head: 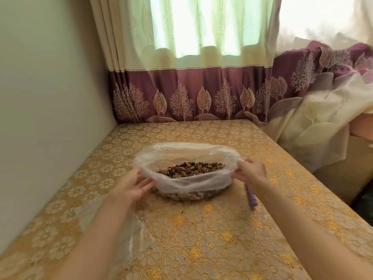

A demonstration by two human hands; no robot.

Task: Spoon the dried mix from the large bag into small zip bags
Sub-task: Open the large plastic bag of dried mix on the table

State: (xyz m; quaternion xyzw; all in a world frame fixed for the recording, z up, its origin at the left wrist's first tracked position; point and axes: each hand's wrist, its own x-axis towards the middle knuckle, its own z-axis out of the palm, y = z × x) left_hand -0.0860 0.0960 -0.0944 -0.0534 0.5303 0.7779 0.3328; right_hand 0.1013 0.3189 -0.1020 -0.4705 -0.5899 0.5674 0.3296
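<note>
The rolled rim of the large bag [187, 158] is pinched at its two ends, by the left hand [134, 185] and the right hand [251, 171]. The bag lies straight ahead between them, long axis left to right. One heap of dried mix [189, 168] shows inside. One purple handle [251, 197] (presumably the spoon) lies nearer the right hand; clear small bags [129, 235], uncountable, lie under the left forearm.

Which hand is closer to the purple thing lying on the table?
Right. The right hand grips the bag's rim just above the purple thing. The left hand holds the bag on the far side.
</note>
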